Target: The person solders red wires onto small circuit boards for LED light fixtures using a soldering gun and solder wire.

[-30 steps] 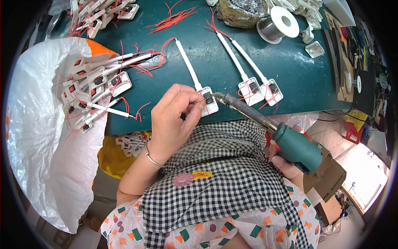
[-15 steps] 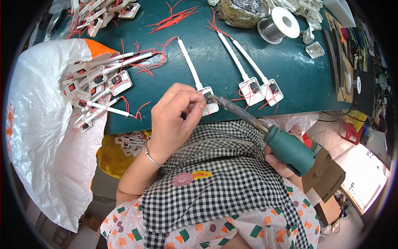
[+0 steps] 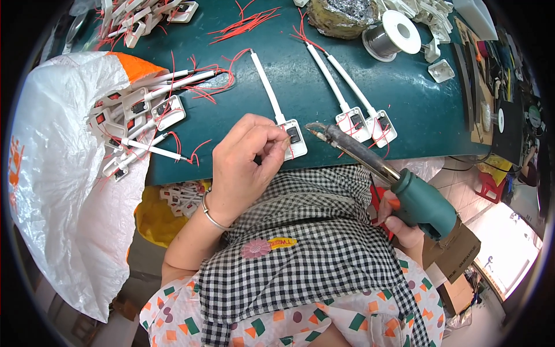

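Observation:
My left hand (image 3: 245, 147) is pinched closed on a thin red wire (image 3: 289, 137) at a white plastic switch housing (image 3: 296, 149). That housing lies open on the table with a black switch (image 3: 293, 135) inside, and a white tube (image 3: 266, 87) runs away from it to a loop of red wire. My right hand (image 3: 402, 228) grips the green handle of a soldering iron (image 3: 425, 199). Its darkened tip is just right of the housing and apart from it. Two similar housings (image 3: 354, 125) with tubes and red wires lie farther right.
Left, a white woven sack (image 3: 63, 173) holds finished-looking tubes with housings. Loose red wires (image 3: 245, 26), a solder spool (image 3: 381, 43) and a foil-topped lump (image 3: 341, 14) lie at the far side. White housings pile up at far left and far right. A yellow bag (image 3: 156, 222) hangs below the table edge.
The soldering iron has pulled back to the right and lower, so its tip has left the switch. My left hand has stayed at the housing.

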A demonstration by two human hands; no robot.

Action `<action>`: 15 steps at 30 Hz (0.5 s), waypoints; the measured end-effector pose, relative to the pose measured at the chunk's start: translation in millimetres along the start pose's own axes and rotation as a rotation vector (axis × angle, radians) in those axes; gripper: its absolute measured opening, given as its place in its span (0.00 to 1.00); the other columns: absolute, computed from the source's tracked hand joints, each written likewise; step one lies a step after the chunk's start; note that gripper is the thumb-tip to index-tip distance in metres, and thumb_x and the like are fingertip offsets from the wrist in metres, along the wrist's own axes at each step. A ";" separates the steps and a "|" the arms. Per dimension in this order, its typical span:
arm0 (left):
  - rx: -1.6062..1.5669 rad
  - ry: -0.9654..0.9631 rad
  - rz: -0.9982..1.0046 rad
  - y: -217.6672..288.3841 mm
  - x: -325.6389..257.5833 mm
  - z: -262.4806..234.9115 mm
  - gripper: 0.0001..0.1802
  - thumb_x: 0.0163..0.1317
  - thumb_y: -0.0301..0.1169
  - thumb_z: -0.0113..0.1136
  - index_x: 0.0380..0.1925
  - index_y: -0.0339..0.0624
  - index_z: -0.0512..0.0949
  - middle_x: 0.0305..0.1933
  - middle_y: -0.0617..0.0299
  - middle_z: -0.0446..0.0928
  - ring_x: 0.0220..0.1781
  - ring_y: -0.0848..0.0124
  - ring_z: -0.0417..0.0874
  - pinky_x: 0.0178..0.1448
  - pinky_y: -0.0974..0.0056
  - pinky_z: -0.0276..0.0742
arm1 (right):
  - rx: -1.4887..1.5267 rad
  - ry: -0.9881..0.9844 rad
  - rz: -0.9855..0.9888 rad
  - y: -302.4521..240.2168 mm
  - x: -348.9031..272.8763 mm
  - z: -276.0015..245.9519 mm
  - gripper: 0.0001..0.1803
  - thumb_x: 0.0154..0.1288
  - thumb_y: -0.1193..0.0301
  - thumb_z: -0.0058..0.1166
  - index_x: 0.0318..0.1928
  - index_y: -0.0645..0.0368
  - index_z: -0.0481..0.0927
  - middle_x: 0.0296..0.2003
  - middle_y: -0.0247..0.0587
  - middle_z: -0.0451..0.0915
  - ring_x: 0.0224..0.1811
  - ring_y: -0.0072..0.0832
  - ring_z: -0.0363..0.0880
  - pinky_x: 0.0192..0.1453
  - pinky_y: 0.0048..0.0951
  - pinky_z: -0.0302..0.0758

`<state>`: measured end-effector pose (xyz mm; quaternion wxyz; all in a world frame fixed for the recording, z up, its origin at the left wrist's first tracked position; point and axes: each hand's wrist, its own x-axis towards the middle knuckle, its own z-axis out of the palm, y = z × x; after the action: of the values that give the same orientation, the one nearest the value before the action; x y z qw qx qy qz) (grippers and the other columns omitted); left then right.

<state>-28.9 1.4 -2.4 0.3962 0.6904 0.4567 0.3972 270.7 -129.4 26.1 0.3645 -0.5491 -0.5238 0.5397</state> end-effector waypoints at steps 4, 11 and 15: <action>0.013 0.006 0.002 2.5 0.4 -0.5 0.07 0.53 0.15 0.64 0.32 0.34 0.80 0.36 0.60 0.78 0.25 0.80 0.78 0.27 0.74 0.75 | 0.019 -0.047 0.004 2.6 -5.7 -3.1 0.34 0.57 0.70 0.65 0.62 0.70 0.69 0.30 0.41 0.74 0.28 0.29 0.74 0.31 0.28 0.75; 0.023 0.001 0.020 1.9 4.2 -0.6 0.07 0.54 0.16 0.65 0.32 0.34 0.80 0.36 0.60 0.78 0.25 0.80 0.78 0.27 0.74 0.76 | 0.021 -0.035 -0.035 4.3 -1.5 -2.8 0.33 0.57 0.72 0.65 0.62 0.71 0.69 0.30 0.40 0.74 0.28 0.29 0.75 0.31 0.28 0.76; 0.012 0.040 0.031 3.4 8.6 10.6 0.07 0.54 0.16 0.66 0.33 0.35 0.80 0.36 0.59 0.78 0.25 0.77 0.79 0.27 0.72 0.76 | 0.285 0.039 -0.097 -7.9 14.3 8.5 0.29 0.56 0.72 0.65 0.57 0.71 0.72 0.28 0.39 0.75 0.26 0.28 0.74 0.29 0.27 0.74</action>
<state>-15.9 6.7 -1.6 0.3767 0.6915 0.4563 0.4143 259.0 -115.5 29.5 0.4744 -0.4763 -0.4608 0.5795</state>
